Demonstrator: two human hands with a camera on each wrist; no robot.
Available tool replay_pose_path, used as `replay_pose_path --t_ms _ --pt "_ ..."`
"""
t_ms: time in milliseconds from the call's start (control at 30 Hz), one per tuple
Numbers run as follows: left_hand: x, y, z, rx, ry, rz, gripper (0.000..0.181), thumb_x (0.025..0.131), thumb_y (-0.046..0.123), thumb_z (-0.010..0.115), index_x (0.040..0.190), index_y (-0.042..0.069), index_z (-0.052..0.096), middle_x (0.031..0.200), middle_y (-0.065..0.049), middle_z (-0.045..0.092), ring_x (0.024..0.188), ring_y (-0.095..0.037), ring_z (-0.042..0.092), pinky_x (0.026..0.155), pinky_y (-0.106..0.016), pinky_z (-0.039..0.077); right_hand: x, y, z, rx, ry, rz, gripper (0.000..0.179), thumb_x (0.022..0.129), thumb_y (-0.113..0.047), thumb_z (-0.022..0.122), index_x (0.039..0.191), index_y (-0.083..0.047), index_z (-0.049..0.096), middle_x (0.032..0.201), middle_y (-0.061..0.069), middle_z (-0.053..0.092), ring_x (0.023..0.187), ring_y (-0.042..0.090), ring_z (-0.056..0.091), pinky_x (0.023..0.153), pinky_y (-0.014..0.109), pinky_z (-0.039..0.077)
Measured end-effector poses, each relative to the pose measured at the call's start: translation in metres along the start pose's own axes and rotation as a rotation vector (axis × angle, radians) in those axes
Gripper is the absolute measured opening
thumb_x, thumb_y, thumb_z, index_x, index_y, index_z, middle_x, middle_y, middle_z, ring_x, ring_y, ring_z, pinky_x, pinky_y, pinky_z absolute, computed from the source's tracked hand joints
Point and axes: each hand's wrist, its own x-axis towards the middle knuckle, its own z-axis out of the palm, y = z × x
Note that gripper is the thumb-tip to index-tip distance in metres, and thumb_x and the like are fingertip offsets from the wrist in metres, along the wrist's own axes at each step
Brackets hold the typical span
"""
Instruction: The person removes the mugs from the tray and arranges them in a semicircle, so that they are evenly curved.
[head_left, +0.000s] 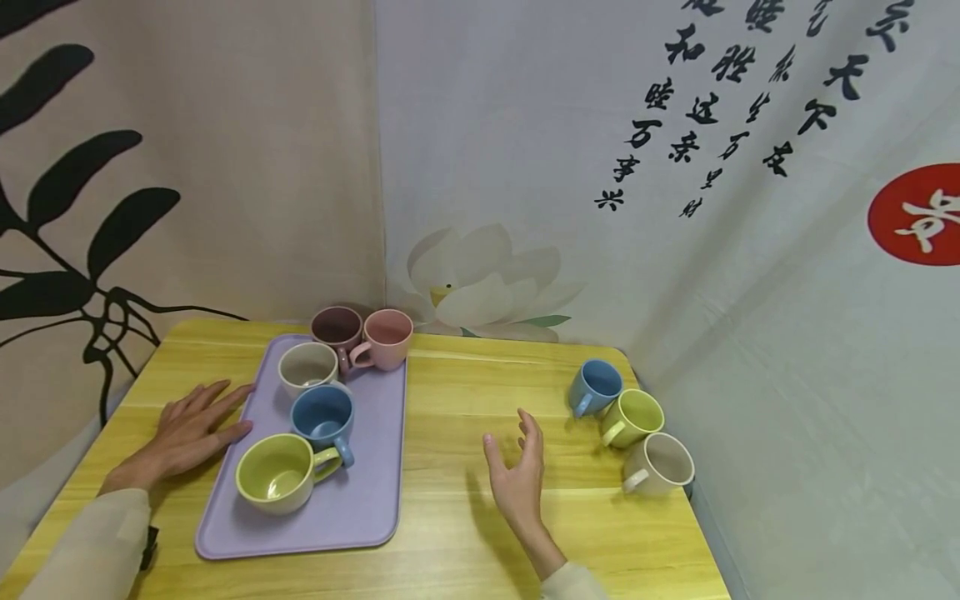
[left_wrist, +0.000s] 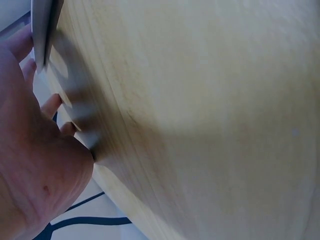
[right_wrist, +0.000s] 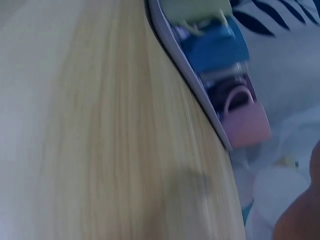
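Note:
My left hand (head_left: 191,433) lies at the left edge of a lilac tray (head_left: 371,500), its fingers stretched out and fingertips touching the rim. On that tray stand a yellow-green cup (head_left: 275,473), a blue cup (head_left: 322,415), a white cup (head_left: 307,367), a dark purple cup (head_left: 337,327) and a pink cup (head_left: 388,340). Between the tray and the cups at the right, my right hand (head_left: 519,483) hovers over the table, thumb and fingers spread apart and holding nothing. The right wrist view shows only part of this hand (right_wrist: 300,215).
Near the right edge of the wooden table (head_left: 480,375), a second blue cup (head_left: 596,387), a second yellow-green cup (head_left: 632,418) and a second white cup (head_left: 660,465) stand in a row. A printed cloth backdrop (head_left: 487,167) hangs behind the table.

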Motion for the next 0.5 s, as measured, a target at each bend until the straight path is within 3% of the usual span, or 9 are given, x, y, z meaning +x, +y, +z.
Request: replay_pose_path --t_ms 233,500 --pt "-0.001 0.001 0.001 -0.001 0.0 -0.003 0.082 0.115 0.058 0.054 0.179 0.015 0.027 0.178 -0.045 0.016 0.161 -0.076 0.008 0.123 -0.093 0.005 -0.01 -0.023 0.022 0.026 -0.212 -0.056 0.071 0.108 -0.029 0.078 0.168 -0.012 0.045 0.175 0.012 0.048 0.162 0.039 0.046 0.13 0.069 0.042" --pt "0.0 -0.002 0.001 0.004 0.006 0.005 0.081 0.115 0.058 0.054 0.179 0.015 0.027 0.178 -0.045 0.016 0.161 -0.077 0.009 0.122 -0.093 0.006 -0.02 -0.042 0.049 0.04 -0.322 -0.114 0.065 0.105 -0.027 0.08 0.163 -0.016 0.053 0.169 0.005 0.059 0.159 0.034 0.054 0.129 0.061 0.047"
